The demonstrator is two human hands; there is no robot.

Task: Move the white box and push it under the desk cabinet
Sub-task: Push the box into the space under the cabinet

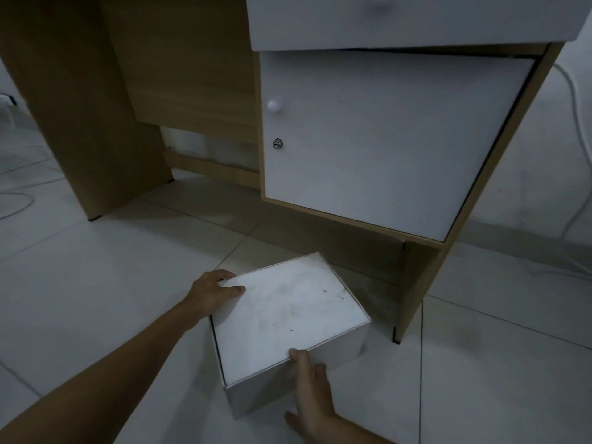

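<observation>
Box (288,328) is sitting on the tiles (96,299) right in front of the cabinet (384,149), its far corner at about one o'clock just nearing the dark gap (362,261) below. I'm gripping it with both hands: left hand (211,293) wrapping the edge at ten o'clock, thumb on the lid; right hand (312,398) spreading against the near side at six o'clock, thumb hooking the top edge. So I'm reckoning the carrying is about finished and the push under is not yet done.
</observation>
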